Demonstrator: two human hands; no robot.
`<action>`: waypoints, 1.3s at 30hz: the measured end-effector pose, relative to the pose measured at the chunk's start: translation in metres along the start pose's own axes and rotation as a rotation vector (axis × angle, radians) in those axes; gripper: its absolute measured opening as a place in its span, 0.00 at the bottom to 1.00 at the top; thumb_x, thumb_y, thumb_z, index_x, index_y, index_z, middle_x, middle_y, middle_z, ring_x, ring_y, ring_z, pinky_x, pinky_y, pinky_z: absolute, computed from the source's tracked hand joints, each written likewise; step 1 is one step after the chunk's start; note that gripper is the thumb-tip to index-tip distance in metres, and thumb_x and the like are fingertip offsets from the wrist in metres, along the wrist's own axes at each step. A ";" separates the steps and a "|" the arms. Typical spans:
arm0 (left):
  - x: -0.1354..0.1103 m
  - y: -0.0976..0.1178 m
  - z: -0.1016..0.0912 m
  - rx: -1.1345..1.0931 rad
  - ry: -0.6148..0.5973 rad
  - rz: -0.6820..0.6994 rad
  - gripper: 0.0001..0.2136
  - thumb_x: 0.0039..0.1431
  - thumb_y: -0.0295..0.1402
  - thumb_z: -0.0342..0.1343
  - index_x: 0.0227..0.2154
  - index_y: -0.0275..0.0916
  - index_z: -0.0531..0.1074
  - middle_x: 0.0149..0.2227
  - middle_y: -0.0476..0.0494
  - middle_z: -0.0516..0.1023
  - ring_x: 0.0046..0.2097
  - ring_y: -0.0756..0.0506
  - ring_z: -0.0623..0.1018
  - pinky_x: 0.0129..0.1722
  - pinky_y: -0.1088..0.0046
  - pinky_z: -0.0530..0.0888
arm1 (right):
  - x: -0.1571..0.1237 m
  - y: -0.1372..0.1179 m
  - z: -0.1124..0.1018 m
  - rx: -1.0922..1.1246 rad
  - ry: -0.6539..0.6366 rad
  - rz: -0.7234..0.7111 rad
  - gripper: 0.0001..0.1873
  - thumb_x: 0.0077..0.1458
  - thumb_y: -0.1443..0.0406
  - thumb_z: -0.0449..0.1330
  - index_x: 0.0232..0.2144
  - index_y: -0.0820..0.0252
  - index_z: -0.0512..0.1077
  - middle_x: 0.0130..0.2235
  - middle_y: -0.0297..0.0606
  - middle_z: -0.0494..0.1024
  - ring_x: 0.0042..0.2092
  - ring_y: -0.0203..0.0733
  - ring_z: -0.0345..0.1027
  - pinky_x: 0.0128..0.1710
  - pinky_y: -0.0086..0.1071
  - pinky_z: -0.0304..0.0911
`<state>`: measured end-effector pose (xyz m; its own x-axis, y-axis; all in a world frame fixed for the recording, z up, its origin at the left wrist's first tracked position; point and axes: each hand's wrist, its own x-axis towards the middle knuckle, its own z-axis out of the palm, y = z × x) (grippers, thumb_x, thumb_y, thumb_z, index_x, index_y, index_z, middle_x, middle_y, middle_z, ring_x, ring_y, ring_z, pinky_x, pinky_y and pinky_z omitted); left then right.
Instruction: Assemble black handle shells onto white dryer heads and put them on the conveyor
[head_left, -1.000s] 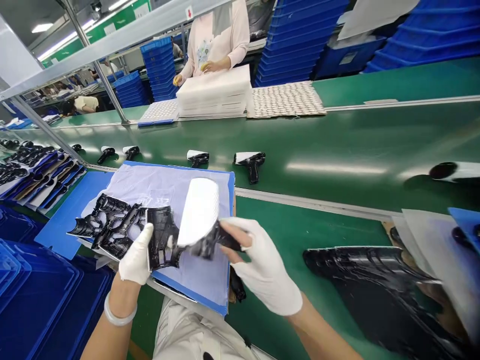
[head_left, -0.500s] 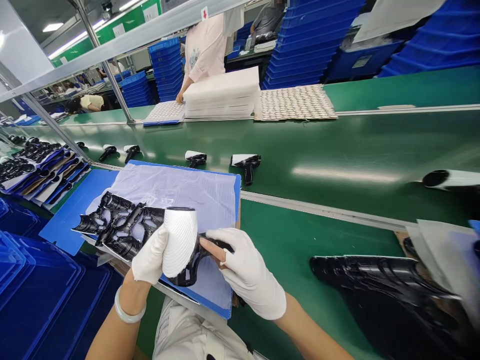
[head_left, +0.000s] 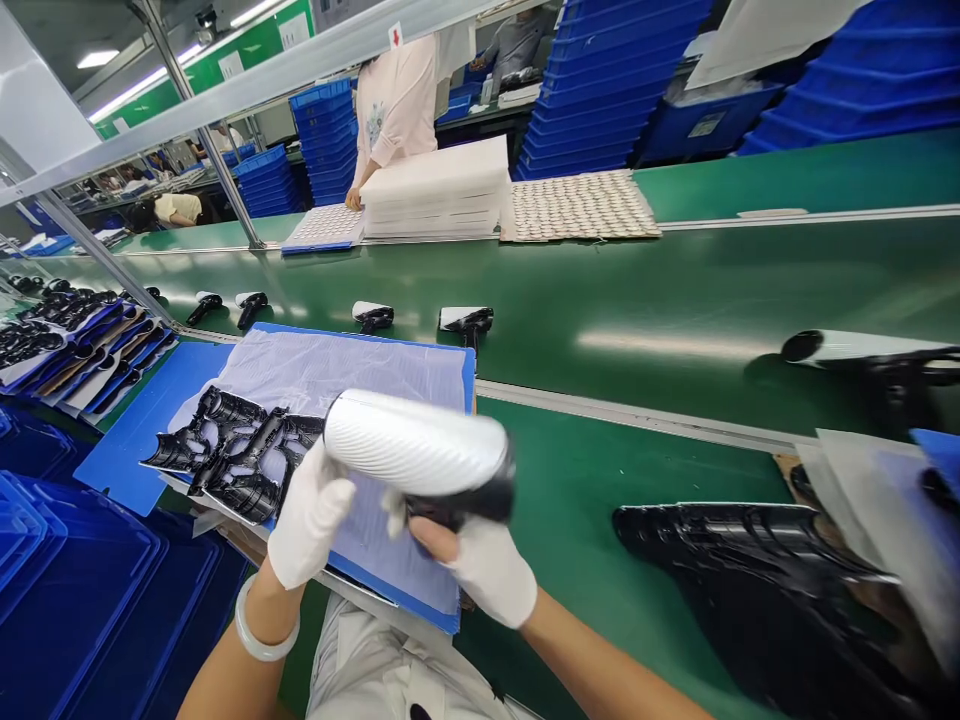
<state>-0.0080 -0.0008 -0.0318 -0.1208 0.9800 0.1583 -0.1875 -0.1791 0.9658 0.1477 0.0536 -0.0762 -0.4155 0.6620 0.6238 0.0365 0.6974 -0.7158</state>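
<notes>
White ribbed plastic curves along the hair dryer body (head_left: 416,440), cupped by the gloved left hand (head_left: 311,525), while the right hand (head_left: 487,572) closes round its glossy black handle (head_left: 450,515). It is held over a film-covered blue board (head_left: 469,380), just beside moulded black shells (head_left: 232,455), above the green tabletop (head_left: 600,470).

The person is wearing a snug white fabric glove (head_left: 311,525) on the left hand at about 8 o'clock; a matching white fabric glove (head_left: 491,580) is covering the right hand at about 6 o'clock, with one bare digit (head_left: 429,540) showing beyond its edge; a smooth, pale, jade-like round bangle (head_left: 266,628) is circling the left wrist at about 7 o'clock; a loose white cloth work garment (head_left: 375,670) is showing at about 6 o'clock, falling in soft creases; a small dark fastening (head_left: 420,712) is sitting at its lower edge.
</notes>
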 end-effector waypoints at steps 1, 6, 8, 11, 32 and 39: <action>0.002 0.002 0.000 0.052 -0.010 0.051 0.33 0.51 0.53 0.65 0.57 0.42 0.71 0.55 0.36 0.77 0.59 0.32 0.74 0.59 0.52 0.71 | -0.002 -0.003 0.000 0.223 -0.133 0.103 0.36 0.65 0.47 0.40 0.26 0.67 0.76 0.19 0.37 0.73 0.19 0.36 0.63 0.18 0.28 0.63; 0.008 0.015 -0.001 0.314 0.017 0.255 0.44 0.31 0.52 0.74 0.56 0.46 0.71 0.59 0.37 0.74 0.61 0.32 0.72 0.62 0.54 0.67 | -0.010 -0.004 0.001 1.442 -0.617 0.901 0.30 0.51 0.41 0.46 0.20 0.60 0.67 0.13 0.34 0.67 0.10 0.34 0.52 0.10 0.27 0.50; 0.008 0.017 -0.003 0.399 -0.027 0.298 0.42 0.32 0.52 0.73 0.55 0.48 0.71 0.57 0.40 0.76 0.59 0.35 0.74 0.60 0.58 0.69 | -0.011 0.002 0.004 1.526 -0.614 1.036 0.25 0.49 0.46 0.50 0.21 0.61 0.67 0.13 0.35 0.68 0.11 0.34 0.52 0.11 0.26 0.50; 0.010 0.018 -0.005 0.517 -0.028 0.365 0.37 0.33 0.50 0.74 0.49 0.45 0.72 0.45 0.42 0.81 0.44 0.39 0.81 0.47 0.62 0.76 | -0.011 0.010 0.010 1.533 -0.651 1.132 0.21 0.49 0.50 0.48 0.25 0.62 0.69 0.14 0.37 0.70 0.13 0.34 0.54 0.14 0.25 0.52; 0.006 0.001 -0.007 0.262 0.082 0.396 0.27 0.54 0.50 0.64 0.54 0.45 0.70 0.51 0.39 0.78 0.52 0.39 0.78 0.52 0.62 0.75 | -0.008 -0.041 -0.008 1.338 -0.377 0.946 0.25 0.41 0.47 0.67 0.29 0.60 0.65 0.21 0.30 0.65 0.22 0.31 0.55 0.23 0.25 0.52; 0.001 0.007 0.005 0.390 0.207 0.372 0.32 0.42 0.47 0.72 0.50 0.44 0.69 0.46 0.42 0.78 0.47 0.40 0.79 0.49 0.62 0.75 | 0.004 -0.029 -0.007 0.973 -0.513 0.717 0.24 0.39 0.48 0.67 0.26 0.60 0.65 0.26 0.31 0.63 0.29 0.34 0.53 0.28 0.29 0.52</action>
<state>-0.0041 -0.0005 -0.0240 -0.3057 0.8124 0.4965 0.2723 -0.4251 0.8632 0.1509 0.0379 -0.0513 -0.8820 0.4707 -0.0228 -0.1840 -0.3885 -0.9029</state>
